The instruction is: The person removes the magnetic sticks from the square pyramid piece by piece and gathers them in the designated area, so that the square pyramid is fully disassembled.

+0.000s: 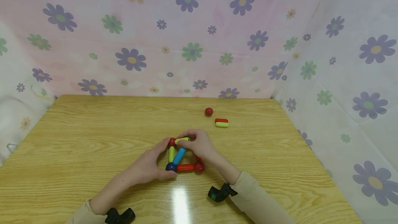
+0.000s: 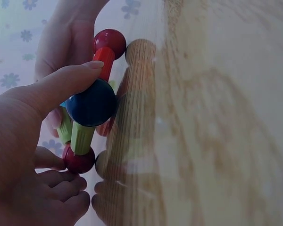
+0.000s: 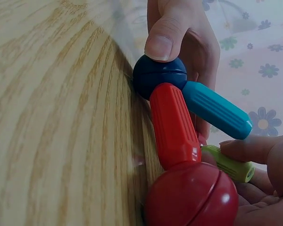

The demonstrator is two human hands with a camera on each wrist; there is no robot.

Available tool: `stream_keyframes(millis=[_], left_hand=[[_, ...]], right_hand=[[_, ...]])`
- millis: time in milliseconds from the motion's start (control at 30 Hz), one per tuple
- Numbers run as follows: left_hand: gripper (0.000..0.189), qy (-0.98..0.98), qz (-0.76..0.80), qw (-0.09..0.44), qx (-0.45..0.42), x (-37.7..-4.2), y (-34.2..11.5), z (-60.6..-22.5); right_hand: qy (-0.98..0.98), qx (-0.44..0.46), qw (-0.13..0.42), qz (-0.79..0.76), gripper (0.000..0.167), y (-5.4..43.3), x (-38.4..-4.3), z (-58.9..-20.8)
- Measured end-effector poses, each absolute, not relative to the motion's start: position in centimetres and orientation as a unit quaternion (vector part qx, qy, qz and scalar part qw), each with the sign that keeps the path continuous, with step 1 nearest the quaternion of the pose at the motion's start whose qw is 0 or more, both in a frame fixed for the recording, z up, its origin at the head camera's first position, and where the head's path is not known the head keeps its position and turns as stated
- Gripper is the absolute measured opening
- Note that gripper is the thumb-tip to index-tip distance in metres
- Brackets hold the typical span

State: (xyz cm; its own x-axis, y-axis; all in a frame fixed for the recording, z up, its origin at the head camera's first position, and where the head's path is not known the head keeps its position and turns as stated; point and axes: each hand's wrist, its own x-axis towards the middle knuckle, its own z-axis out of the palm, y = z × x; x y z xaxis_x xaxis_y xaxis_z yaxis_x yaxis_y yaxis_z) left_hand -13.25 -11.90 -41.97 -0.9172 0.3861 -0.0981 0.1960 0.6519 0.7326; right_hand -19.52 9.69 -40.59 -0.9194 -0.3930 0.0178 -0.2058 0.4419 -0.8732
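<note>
A small frame of magnetic balls and rods lies on the table between both hands. My left hand [image 1: 144,165] spans its left side, thumb on the dark blue ball [image 2: 91,102] and fingers against the far red ball [image 1: 172,142]. A yellow-green rod [image 1: 171,154] joins those two balls. From the blue ball a red rod [image 1: 186,168] runs to the near right red ball [image 3: 191,197], and a light blue rod [image 3: 219,110] slants upward with its tip free. My right hand [image 1: 200,145] pinches another yellow-green rod [image 3: 232,165], one end at the far red ball. It partly hides a second red rod [image 1: 198,158].
Farther back on the wooden table [image 1: 124,120] lie a loose red ball [image 1: 209,111], a red rod [image 1: 221,120] and a yellow-green rod [image 1: 222,124] side by side. A flowered cloth [image 1: 149,37] hangs behind the table's back edge.
</note>
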Motion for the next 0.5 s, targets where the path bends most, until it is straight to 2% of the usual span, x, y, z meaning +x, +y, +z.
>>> stream_keyframes(millis=[500], left_hand=[[0.121, 0.901, 0.383, 0.127, 0.161, -13.25, -11.84, -41.94]], right_hand=[[0.834, -0.168, 0.104, -0.515, 0.018, 9.76, -19.88, -40.88]])
